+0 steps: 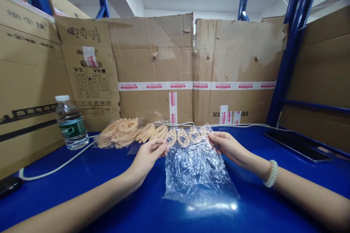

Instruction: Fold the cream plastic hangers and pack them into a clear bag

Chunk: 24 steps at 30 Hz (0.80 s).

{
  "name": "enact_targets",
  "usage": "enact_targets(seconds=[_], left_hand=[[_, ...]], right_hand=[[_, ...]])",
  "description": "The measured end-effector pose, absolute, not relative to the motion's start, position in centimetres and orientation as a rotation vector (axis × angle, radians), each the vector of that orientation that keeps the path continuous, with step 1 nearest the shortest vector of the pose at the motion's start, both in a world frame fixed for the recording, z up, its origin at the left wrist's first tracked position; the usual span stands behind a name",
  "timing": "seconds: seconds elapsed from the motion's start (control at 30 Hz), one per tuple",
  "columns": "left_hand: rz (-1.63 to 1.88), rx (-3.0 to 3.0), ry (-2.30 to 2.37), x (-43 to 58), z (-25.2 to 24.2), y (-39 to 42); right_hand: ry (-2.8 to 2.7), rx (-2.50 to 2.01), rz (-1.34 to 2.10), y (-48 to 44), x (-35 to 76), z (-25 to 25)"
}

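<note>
A clear plastic bag (197,171) lies in front of me on the blue surface, crinkled and shiny. Several beige ring-shaped pieces with an open centre (183,137) sit in a row along its far end, apparently inside the plastic. My left hand (150,153) pinches the bag's left edge near these pieces. On the opposite edge, my right hand (225,145) grips the plastic between thumb and fingers, partly hiding the corner. Left of the bag, similar beige pieces (120,133) are heaped in plastic, with more pieces (153,133) between the heap and the bag.
A water bottle (71,123) stands at left beside a white cable (60,165). Some dark object (9,186) shows at the left edge. A phone-like black slab (296,145) lies at right. Cardboard sheets (153,65) and blue posts (290,51) enclose the blue table (109,196).
</note>
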<state>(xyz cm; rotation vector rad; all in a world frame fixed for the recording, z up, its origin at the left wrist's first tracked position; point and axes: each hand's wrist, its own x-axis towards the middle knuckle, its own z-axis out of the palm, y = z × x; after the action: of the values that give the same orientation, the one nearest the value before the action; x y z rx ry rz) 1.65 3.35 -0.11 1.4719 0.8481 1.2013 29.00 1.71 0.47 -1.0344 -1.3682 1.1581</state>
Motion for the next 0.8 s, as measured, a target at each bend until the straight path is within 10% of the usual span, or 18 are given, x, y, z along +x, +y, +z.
enact_targets(seconds=[0.2,0.33,0.8], left_hand=[[1.294,1.395,0.943,1.5,-0.4,3.6],[1.509,1.826,1.03,1.4,-0.5,3.1],[0.727,2.753,0.189,1.9,0.3,-0.3]], right_hand=[[-1.428,-1.074,1.138,2.5,29.7,0.0],[-1.755,-1.38,0.509,4.1,32.0,-0.5],[-2.635,-1.511,-0.433,8.4,36.3,-1.3]])
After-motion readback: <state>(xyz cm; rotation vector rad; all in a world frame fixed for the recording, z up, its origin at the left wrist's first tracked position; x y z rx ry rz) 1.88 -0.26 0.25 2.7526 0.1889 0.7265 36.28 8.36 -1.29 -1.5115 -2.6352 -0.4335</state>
